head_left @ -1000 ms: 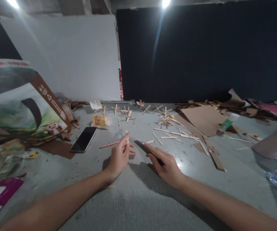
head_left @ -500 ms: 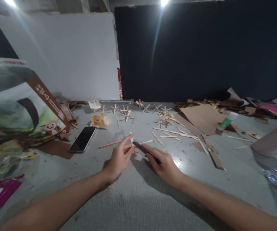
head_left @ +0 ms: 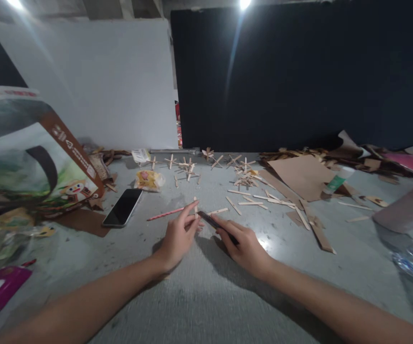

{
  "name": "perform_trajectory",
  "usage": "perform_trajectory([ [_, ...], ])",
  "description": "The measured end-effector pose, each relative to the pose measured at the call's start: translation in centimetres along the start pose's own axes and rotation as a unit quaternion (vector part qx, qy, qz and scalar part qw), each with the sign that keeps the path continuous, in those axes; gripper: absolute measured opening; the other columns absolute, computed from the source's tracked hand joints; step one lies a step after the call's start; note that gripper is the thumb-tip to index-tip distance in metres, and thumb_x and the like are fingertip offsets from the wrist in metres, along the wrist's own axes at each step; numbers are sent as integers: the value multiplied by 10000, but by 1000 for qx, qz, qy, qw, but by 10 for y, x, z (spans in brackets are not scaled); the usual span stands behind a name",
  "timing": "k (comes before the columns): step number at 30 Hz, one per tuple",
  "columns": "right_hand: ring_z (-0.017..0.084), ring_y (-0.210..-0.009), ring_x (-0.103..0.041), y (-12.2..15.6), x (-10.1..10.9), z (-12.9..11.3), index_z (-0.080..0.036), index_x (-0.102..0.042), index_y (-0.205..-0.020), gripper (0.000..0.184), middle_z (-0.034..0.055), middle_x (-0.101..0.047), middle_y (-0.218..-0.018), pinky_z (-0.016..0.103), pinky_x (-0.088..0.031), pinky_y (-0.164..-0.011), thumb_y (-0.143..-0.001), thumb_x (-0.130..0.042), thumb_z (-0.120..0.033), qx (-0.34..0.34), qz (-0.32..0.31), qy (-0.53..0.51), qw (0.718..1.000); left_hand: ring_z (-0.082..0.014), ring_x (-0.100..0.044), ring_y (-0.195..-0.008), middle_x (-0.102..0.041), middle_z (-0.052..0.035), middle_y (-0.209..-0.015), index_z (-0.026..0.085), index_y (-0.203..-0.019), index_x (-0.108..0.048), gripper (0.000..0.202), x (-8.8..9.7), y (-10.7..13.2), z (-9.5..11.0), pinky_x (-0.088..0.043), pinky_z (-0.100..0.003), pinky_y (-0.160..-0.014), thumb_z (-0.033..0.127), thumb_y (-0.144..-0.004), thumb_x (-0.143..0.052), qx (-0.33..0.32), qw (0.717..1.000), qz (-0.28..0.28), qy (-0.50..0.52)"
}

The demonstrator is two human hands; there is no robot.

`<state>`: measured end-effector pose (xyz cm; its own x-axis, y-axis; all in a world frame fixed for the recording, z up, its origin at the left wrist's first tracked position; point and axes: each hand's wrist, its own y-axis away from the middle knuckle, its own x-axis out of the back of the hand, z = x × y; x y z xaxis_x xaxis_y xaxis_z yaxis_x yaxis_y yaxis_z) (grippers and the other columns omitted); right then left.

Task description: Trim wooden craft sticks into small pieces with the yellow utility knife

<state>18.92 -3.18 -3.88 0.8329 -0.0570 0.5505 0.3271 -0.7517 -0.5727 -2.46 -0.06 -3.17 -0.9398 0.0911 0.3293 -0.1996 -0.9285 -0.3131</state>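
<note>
Between the fingers of my left hand [head_left: 178, 239] is a small pale wooden craft stick [head_left: 196, 206], held roughly upright. My right hand [head_left: 244, 246] grips a slim black utility knife [head_left: 210, 220], its tip meeting the stick near my left fingertips. The exact contact point is too small to make out. Just behind the knife another craft stick [head_left: 219, 211] lies on the table. A pink striped pencil [head_left: 164, 214] rests left of my left hand. Farther back are several sticks joined into crosses [head_left: 217, 162], and loose sticks [head_left: 250, 203] lie to the right.
A black phone [head_left: 123, 208] and a wrapped snack [head_left: 149, 180] lie on the left, near a large printed bag [head_left: 38, 157]. Cardboard pieces [head_left: 301, 177], a glue stick [head_left: 339, 180] and a pinkish cylinder [head_left: 405, 208] stand or lie at right. A purple object [head_left: 4, 294] is front left.
Hardly anything differs. Both hands keep their places with the stick and knife; only the left fingers appear to shift slightly.
</note>
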Motion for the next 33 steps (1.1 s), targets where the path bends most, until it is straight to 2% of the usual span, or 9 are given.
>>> perform_trajectory([
  [7,199,-889,-753,1,-2,2,-228,-591,-1498,434,125,-784,-1078,324,-623,-788,-1097,-430,-275,1,-1,-9,1000,-215,-802,-880,-823,-88,-986,188,-1506,-563,504,1,2,0,-645,-350,-843,301,-1016,-543,-29,998,2,-49],
  [12,205,-835,-750,1,-2,1,-230,-613,-1470,416,118,-797,-1048,337,-616,-744,-1089,-461,-300,-9,2,-22,1000,-218,-801,-877,-821,-86,-983,203,-1500,-566,498,0,3,-2,-652,-361,-846,323,-1016,-560,-29,999,-2,-44],
  [15,170,-669,-708,1,-2,1,-221,-646,-1435,405,107,-797,-978,302,-589,-641,-1088,-470,-334,-32,6,-46,998,-208,-798,-833,-813,-72,-932,195,-1489,-557,494,-1,2,-2,-655,-341,-797,346,-1018,-565,-16,1000,-6,-12],
  [18,114,-466,-579,0,-1,1,-208,-656,-1427,433,66,-764,-837,255,-509,-493,-1088,-471,-403,-80,-12,-99,992,-198,-792,-800,-808,-63,-892,185,-1486,-543,494,-1,1,-1,-649,-319,-768,364,-1026,-562,-11,1000,-11,10],
  [22,82,-445,-533,-2,1,-2,-200,-657,-1416,479,36,-726,-820,215,-445,-438,-1068,-500,-490,-151,-33,-188,970,-191,-785,-760,-809,-56,-869,181,-1467,-544,481,-1,1,1,-637,-309,-759,381,-1030,-564,-15,1000,-1,7],
  [24,74,-443,-527,-3,1,-4,-195,-632,-1433,522,26,-707,-828,203,-423,-417,-1048,-536,-533,-194,-45,-244,949,-196,-790,-756,-812,-52,-864,185,-1474,-528,492,-1,2,3,-637,-313,-764,390,-1029,-568,-12,1000,8,11],
  [26,81,-434,-527,-4,-2,-7,-183,-581,-1472,583,-7,-661,-747,195,-405,-399,-1034,-557,-567,-230,-59,-296,925,-212,-801,-770,-817,-53,-879,188,-1483,-506,516,-1,2,5,-642,-324,-766,409,-1022,-579,-1,1000,13,25],
  [29,95,-436,-546,-3,-5,-10,-204,-532,-1499,604,-45,-605,-682,188,-405,-388,-1027,-573,-578,-253,-73,-339,903,-229,-811,-782,-824,-56,-910,194,-1477,-501,537,-1,2,7,-647,-331,-751,444,-1011,-592,12,999,9,35],
  [33,89,-449,-573,-2,-7,-13,-257,-543,-1466,544,-14,-654,-815,188,-421,-379,-1020,-586,-566,-264,-79,-361,891,-228,-813,-791,-829,-59,-929,194,-1487,-494,540,-1,2,7,-645,-326,-755,421,-1007,-596,13,999,3,34],
])
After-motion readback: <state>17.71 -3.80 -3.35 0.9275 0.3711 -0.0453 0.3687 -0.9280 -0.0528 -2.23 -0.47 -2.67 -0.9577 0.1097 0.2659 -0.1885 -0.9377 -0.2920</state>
